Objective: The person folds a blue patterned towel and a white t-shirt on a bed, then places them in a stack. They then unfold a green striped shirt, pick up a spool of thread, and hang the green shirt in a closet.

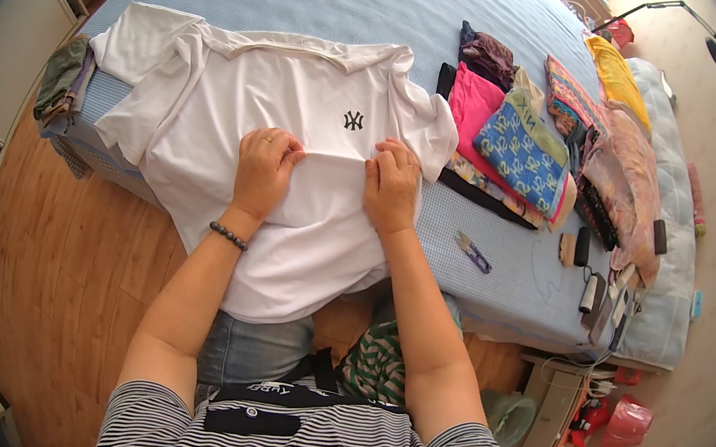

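A white T-shirt (237,106) with a small dark emblem on its chest lies spread over the near edge of the bed. Its collar points to the far side, and its lower part hangs down over my lap. My left hand (265,169) pinches the cloth near the middle of the shirt. To the right, below the emblem, my right hand (393,183) pinches the same cloth. Between the two hands the fabric is drawn into a straight, taut ridge. A dark bead bracelet (229,235) circles my left wrist.
Folded clothes, among them a blue patterned piece (524,146), are piled right of the shirt. Small thread snips (473,252) lie on the blue bedcover (460,215). More folded garments (64,82) rest at the bed's left corner. A bedside cabinet (551,415) stands at lower right.
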